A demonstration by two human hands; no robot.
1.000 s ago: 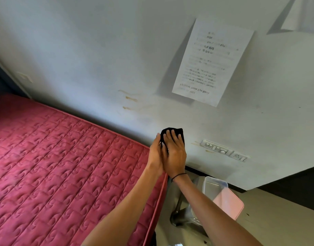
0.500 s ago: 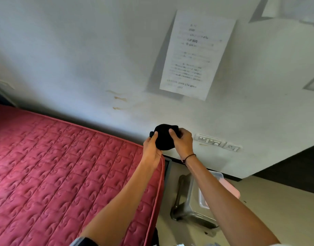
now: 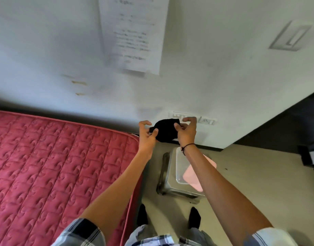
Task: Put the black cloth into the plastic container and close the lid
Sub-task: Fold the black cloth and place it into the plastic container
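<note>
I hold a small black cloth (image 3: 166,129) in the air between both hands, in front of the white wall. My left hand (image 3: 147,134) pinches its left end. My right hand (image 3: 186,131) grips its right side with thumb and fingers. Below my right forearm a clear plastic container (image 3: 179,167) stands open on a metal stool (image 3: 167,181). Its pink lid (image 3: 191,176) lies tilted across the container's right side, partly hidden by my arm.
A red quilted mattress (image 3: 55,166) fills the left. A paper sheet (image 3: 133,34) hangs on the wall (image 3: 223,77), with sockets (image 3: 206,120) low behind the cloth. Beige floor (image 3: 250,174) lies to the right. My feet (image 3: 142,217) stand near the stool.
The cloth was pressed between my palms, then drawn out between both hands. My view has tilted down and moved right, so the stool and container now lie under my right arm.
</note>
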